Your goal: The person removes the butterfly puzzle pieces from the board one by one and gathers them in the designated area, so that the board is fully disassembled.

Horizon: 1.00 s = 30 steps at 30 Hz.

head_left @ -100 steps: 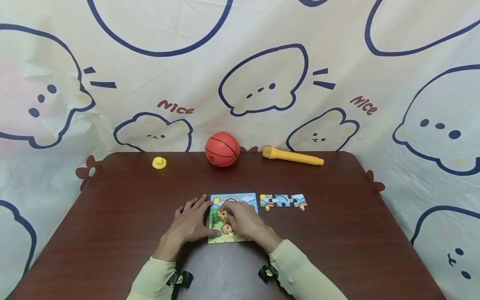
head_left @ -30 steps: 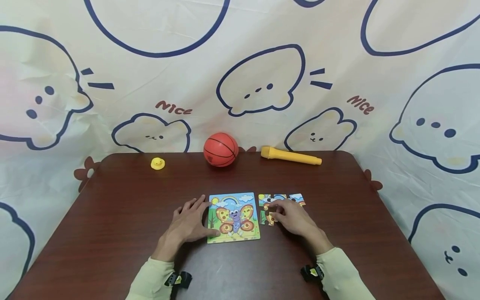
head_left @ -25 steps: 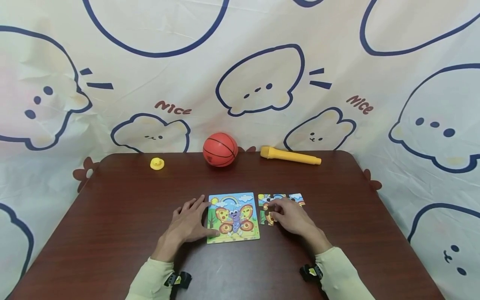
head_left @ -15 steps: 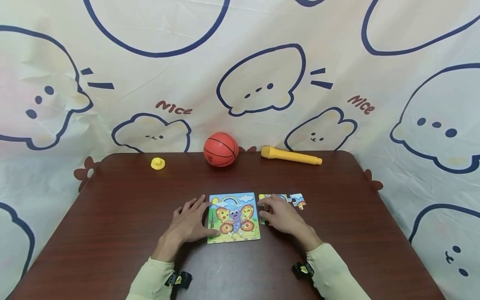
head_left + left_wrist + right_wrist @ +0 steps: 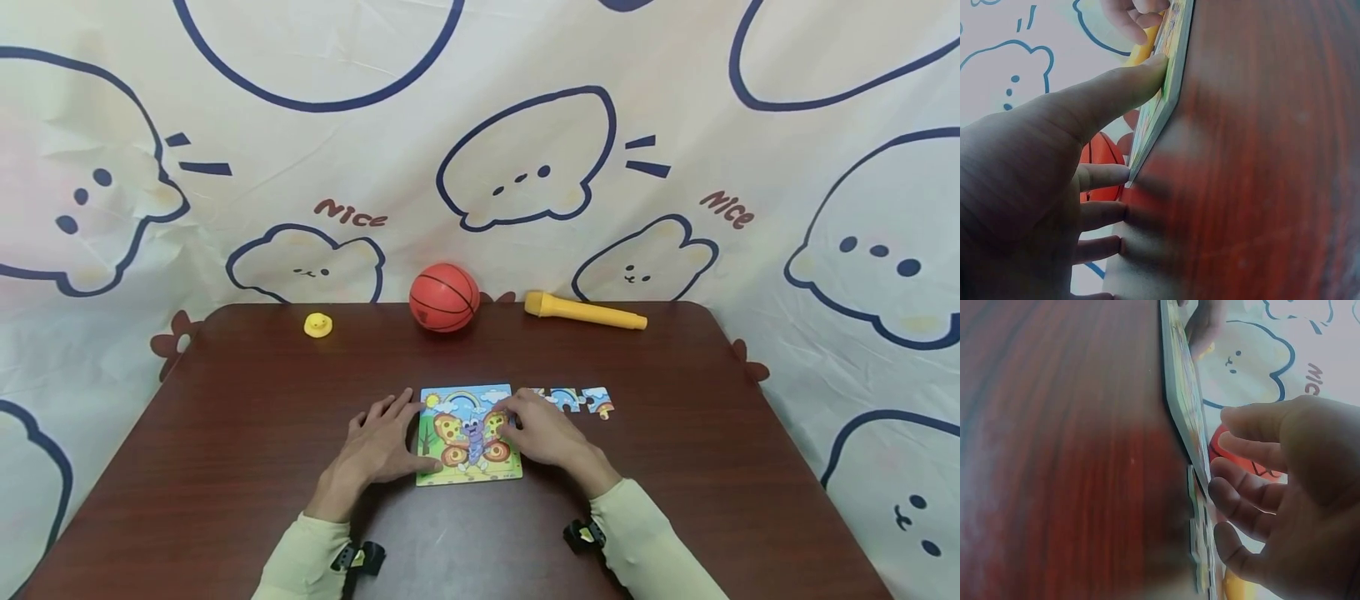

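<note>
Counted one tabletop point(image 5: 225, 450), one butterfly board point(image 5: 474, 433) midway between its side edges. Saw one left hand point(image 5: 381, 446) spread wide, thumb on the board, and one right hand point(image 5: 547, 432) at the board's right edge, farther left than a moment earlier, fingers loosely bent, grip narrow. Noted one ball point(image 5: 444, 297) and one microphone point(image 5: 588, 311) at the far edge, one duck point(image 5: 318, 325) toward the far left corner, three visible loose pieces point(image 5: 565, 400) right of the board.

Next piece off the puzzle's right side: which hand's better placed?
Right, most likely. The right hand is at the puzzle's right edge, beside the loose pieces, holding nothing visible. The left hand is at the left edge, thumb on the puzzle, probably better used to steady it.
</note>
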Each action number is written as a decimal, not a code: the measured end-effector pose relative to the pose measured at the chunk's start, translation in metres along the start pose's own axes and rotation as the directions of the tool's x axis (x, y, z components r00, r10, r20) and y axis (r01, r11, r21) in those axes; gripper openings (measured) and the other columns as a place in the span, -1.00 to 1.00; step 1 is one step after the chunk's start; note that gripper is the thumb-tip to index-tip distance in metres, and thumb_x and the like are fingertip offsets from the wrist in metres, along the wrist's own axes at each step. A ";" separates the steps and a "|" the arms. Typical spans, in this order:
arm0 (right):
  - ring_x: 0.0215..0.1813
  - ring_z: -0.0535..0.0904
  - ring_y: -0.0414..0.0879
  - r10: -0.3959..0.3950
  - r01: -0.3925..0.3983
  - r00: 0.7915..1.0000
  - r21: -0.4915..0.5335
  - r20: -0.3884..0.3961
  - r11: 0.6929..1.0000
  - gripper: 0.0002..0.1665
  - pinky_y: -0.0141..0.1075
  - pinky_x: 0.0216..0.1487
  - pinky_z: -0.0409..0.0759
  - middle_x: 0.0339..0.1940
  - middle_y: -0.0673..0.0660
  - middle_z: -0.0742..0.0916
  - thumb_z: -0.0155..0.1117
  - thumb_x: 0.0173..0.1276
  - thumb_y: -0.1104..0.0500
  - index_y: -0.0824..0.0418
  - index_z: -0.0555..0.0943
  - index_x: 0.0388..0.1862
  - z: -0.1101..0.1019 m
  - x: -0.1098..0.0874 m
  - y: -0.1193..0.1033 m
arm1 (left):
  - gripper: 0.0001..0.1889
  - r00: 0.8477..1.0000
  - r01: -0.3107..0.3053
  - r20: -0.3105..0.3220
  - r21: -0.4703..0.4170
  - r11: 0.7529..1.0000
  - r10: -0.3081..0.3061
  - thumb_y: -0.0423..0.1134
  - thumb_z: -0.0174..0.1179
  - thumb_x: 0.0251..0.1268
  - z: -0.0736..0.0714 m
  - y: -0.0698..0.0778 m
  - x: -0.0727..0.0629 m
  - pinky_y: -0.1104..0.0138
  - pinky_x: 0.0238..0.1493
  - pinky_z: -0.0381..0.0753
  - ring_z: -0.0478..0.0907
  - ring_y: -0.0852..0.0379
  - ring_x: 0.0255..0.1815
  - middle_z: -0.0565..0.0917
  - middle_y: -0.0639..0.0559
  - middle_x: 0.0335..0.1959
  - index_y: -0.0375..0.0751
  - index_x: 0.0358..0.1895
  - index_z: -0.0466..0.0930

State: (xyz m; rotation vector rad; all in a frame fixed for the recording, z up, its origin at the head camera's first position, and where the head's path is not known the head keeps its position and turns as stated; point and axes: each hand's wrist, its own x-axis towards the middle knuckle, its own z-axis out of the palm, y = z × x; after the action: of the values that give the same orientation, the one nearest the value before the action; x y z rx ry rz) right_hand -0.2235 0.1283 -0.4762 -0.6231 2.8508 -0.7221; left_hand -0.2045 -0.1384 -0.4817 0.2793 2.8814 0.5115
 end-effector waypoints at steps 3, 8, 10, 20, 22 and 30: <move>-0.22 0.45 -0.20 -0.006 0.007 1.000 -0.029 0.026 1.000 -0.69 -0.28 -0.18 0.48 -0.17 -0.06 0.59 0.30 0.31 0.00 -0.04 0.66 0.03 0.003 0.001 -0.003 | 0.06 1.000 -0.004 0.004 0.000 1.000 0.004 0.42 0.39 -0.27 0.000 0.000 0.000 -0.38 0.32 0.07 0.07 -0.25 0.50 0.12 -0.10 0.56 0.06 0.42 0.29; -0.22 0.43 -0.22 -0.029 0.033 0.999 -0.089 0.043 0.995 -0.59 -0.32 -0.21 0.45 -0.15 -0.07 0.58 0.35 0.26 -0.09 -0.04 0.66 0.07 0.007 0.006 -0.012 | 0.06 1.000 -0.001 0.006 0.001 1.000 0.001 0.41 0.39 -0.26 -0.001 -0.001 0.000 -0.39 0.32 0.07 0.07 -0.26 0.50 0.11 -0.10 0.56 0.07 0.43 0.28; -0.23 0.43 -0.22 -0.043 0.048 0.998 -0.108 0.047 0.993 -0.54 -0.34 -0.24 0.43 -0.16 -0.06 0.58 0.35 0.25 -0.10 -0.01 0.65 0.11 0.008 0.008 -0.015 | 0.06 1.000 -0.002 0.003 0.003 1.000 0.002 0.42 0.38 -0.26 -0.001 -0.001 0.000 -0.39 0.31 0.07 0.07 -0.26 0.49 0.11 -0.10 0.56 0.06 0.43 0.28; -0.08 0.51 -0.16 0.019 -0.009 0.997 -0.122 0.078 0.993 -0.60 -0.22 -0.04 0.55 -0.08 0.00 0.62 0.37 0.25 -0.08 0.02 0.65 0.04 0.011 0.014 -0.024 | 0.07 1.000 0.005 0.014 -0.007 1.000 -0.005 0.41 0.39 -0.27 -0.001 0.001 0.000 -0.39 0.32 0.04 0.06 -0.27 0.50 0.12 -0.11 0.56 0.06 0.43 0.28; -0.12 0.51 -0.18 0.020 -0.012 0.996 -0.100 0.083 0.995 -0.62 -0.25 -0.07 0.54 -0.11 -0.01 0.63 0.39 0.25 -0.04 0.04 0.66 0.01 0.011 0.016 -0.024 | 0.07 1.000 0.006 0.014 -0.009 1.000 -0.006 0.40 0.39 -0.27 -0.001 0.001 0.000 -0.39 0.33 0.04 0.06 -0.27 0.50 0.12 -0.11 0.56 0.06 0.43 0.28; -0.27 0.44 -0.21 -0.003 0.008 0.996 -0.052 0.089 0.999 -0.66 -0.36 -0.23 0.45 -0.27 -0.04 0.60 0.43 0.21 0.04 0.11 0.63 -0.07 0.009 0.023 -0.025 | 0.08 1.000 0.011 0.013 -0.017 1.000 -0.011 0.42 0.39 -0.28 -0.001 0.000 0.001 -0.38 0.33 0.04 0.05 -0.25 0.50 0.11 -0.10 0.56 0.05 0.43 0.28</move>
State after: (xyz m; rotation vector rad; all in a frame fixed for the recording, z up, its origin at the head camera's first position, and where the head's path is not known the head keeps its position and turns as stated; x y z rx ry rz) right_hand -0.2333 0.0949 -0.4730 -0.6533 2.7956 -0.6058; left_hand -0.2054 -0.1388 -0.4815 0.2626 2.8633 0.5296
